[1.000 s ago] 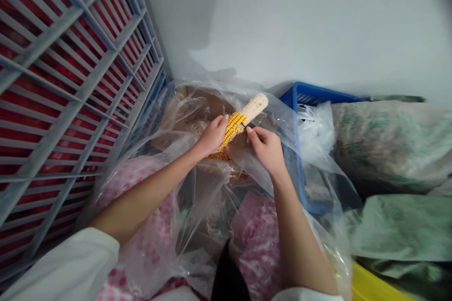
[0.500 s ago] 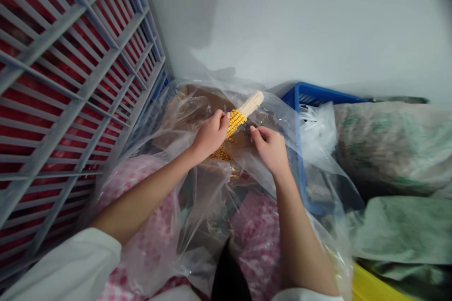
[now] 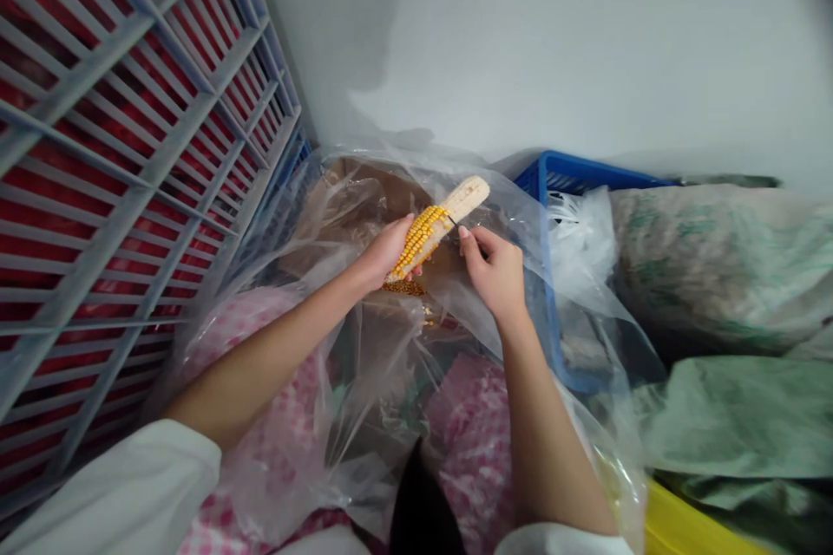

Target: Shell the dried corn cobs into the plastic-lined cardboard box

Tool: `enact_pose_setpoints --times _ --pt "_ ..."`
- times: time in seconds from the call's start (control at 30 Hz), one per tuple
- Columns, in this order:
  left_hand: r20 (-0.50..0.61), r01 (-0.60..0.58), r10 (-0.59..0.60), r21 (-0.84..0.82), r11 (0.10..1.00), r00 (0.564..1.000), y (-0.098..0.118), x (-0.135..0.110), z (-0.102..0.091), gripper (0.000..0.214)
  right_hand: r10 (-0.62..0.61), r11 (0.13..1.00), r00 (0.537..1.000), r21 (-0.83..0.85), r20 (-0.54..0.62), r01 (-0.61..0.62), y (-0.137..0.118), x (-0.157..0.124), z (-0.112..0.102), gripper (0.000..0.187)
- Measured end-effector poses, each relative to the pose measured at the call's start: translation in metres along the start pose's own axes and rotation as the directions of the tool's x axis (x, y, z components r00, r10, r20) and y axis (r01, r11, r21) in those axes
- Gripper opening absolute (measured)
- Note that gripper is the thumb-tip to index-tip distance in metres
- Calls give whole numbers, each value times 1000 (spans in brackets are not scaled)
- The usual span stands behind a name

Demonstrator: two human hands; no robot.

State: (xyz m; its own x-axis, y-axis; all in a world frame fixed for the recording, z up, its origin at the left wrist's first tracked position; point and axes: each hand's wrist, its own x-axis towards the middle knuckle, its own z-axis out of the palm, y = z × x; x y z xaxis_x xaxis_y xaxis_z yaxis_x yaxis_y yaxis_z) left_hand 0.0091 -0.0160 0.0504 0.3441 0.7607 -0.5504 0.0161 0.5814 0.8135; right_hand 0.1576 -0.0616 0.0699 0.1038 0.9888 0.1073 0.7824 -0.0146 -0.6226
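Observation:
My left hand [image 3: 385,250] is wrapped round the lower end of a corn cob [image 3: 435,224]. The cob tilts up to the right; its upper end is bare and pale, its middle still carries yellow kernels. My right hand [image 3: 493,269] is closed in a pinch on a thin dark tool [image 3: 451,221], too small to name, whose tip touches the kernels. Loose kernels [image 3: 407,287] lie heaped below the cob inside a clear plastic bag [image 3: 364,338] that spreads over my lap.
A grey slatted crate wall [image 3: 130,156] with red contents stands at the left. A blue plastic crate [image 3: 573,178] sits to the right of the bag. Green woven sacks [image 3: 729,277] are piled at the right, above a yellow edge [image 3: 683,529]. A pale wall is behind.
My left hand has slid back down the cob, baring more kernels. My right hand has come back to the cob, the tool's tip at the kernels again.

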Motion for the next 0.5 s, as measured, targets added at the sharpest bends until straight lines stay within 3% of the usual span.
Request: enact_pose_setpoints --times 0.1,0.23,0.33,0.5 --pt "-198 -212 259 231 950 945 -1 3 -5 28 20 1000 1000 -15 -12 -20 2 0 -4 41" --pt "-205 -324 536 605 727 819 0 0 -10 30 29 999 1000 -21 10 -29 2 1 -3 39" --pt "-152 -304 566 717 627 810 1 -6 -8 31 37 999 999 -35 25 -36 2 2 -1 39" --pt "-86 -333 582 748 574 809 -2 -12 -2 30 52 995 996 -87 68 -46 2 3 0 38"
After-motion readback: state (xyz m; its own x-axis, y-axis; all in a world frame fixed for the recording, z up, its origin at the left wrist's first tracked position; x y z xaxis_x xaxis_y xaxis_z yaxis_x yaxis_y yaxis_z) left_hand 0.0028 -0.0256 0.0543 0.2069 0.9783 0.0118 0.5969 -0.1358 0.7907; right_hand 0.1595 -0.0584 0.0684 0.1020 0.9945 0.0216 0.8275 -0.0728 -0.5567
